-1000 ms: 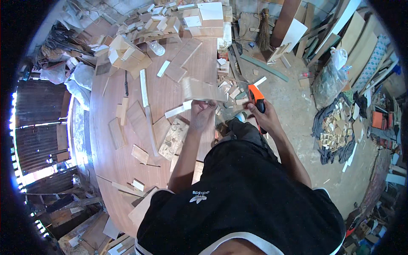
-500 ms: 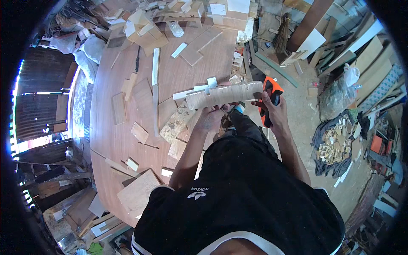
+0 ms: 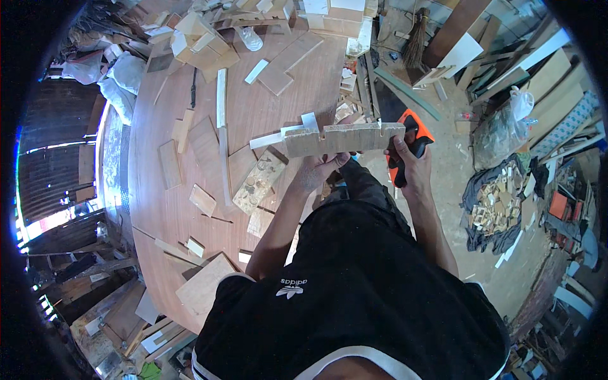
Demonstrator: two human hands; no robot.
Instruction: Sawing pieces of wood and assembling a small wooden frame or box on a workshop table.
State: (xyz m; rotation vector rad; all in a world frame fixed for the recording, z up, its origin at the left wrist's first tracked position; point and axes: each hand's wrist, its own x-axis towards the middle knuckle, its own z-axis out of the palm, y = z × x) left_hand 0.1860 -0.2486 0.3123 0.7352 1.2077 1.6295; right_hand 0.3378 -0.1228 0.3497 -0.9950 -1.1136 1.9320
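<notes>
My left hand (image 3: 324,170) is closed on the near lower edge of a notched wooden block (image 3: 345,140), held crosswise in front of me. Slots cut into its upper edge show at the middle and near the right end. My right hand (image 3: 413,166) grips the black and orange handle of a handsaw (image 3: 408,120), its thumb against the block's right end. The saw's dark blade points away from me, past the table's right edge. Behind the block's left end, a white strip (image 3: 266,140) and a small white piece (image 3: 308,120) show; whether they touch it I cannot tell.
Scattered wood offcuts lie on the brown table (image 3: 164,215), with a stained board (image 3: 259,182) near my left forearm. A plastic bottle (image 3: 251,39) lies at the far side. On the floor at right are a cloth heaped with scraps (image 3: 500,202) and a filled plastic bag (image 3: 503,136).
The block has shifted slightly right and levelled out, turning more of its slotted edge into view. Both hands keep their holds, and the whole view has shifted a little.
</notes>
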